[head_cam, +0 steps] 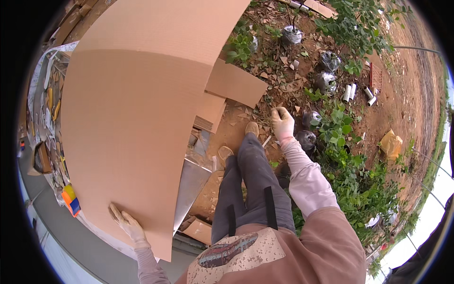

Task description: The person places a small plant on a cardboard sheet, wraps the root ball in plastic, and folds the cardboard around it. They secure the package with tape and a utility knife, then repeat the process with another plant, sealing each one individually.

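Observation:
A large sheet of brown cardboard (131,124) covers the left half of the head view, resting over a workbench. My left hand (127,223), in a light glove, lies on the sheet near its lower end, holding nothing. To the right of the sheet, above the ground, is my right hand (282,122), also gloved. Its fingers are curled, and whether something small is between them I cannot tell. A metal surface (191,181) shows below the sheet's right edge. Most of the bench is hidden by the sheet.
Cardboard pieces (236,83) lie beyond my feet. Bagged plants (291,35) and leafy shrubs (340,131) stand at the right, with white tubes (349,92), a red perforated block (376,77) and a yellow bag (391,145). Yellow-handled tools (56,110) and an open cardboard box (42,158) are at the left.

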Demonstrator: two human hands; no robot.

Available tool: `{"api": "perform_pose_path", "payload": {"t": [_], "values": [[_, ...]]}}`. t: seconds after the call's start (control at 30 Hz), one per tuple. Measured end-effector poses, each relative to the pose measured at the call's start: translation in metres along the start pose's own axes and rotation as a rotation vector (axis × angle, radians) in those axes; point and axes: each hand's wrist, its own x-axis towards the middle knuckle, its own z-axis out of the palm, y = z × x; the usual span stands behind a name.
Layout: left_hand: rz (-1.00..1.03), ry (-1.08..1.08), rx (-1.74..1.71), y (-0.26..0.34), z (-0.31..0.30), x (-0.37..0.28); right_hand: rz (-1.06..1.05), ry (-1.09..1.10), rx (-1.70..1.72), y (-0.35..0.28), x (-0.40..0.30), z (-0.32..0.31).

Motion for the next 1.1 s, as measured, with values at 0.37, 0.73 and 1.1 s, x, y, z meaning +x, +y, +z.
{"api": "perform_pose_path", "payload": {"t": [0.37, 0.73, 1.1], "values": [[-0.412, -0.094, -0.382, -0.022, -0.018, -0.017, -0.027, -0.464, -0.835, 0.089, 0.252, 0.184], [-0.324, 0.033, -0.051, 0.045, -0.005, -0.005, -0.098, -0.54, -0.772, 0.103, 0.288, 0.24], [-0.368, 0.317, 0.129, 0.051, 0.026, -0.014, -0.445, 0.271, -0.486, 0.026, 0.047, -0.07]]}}
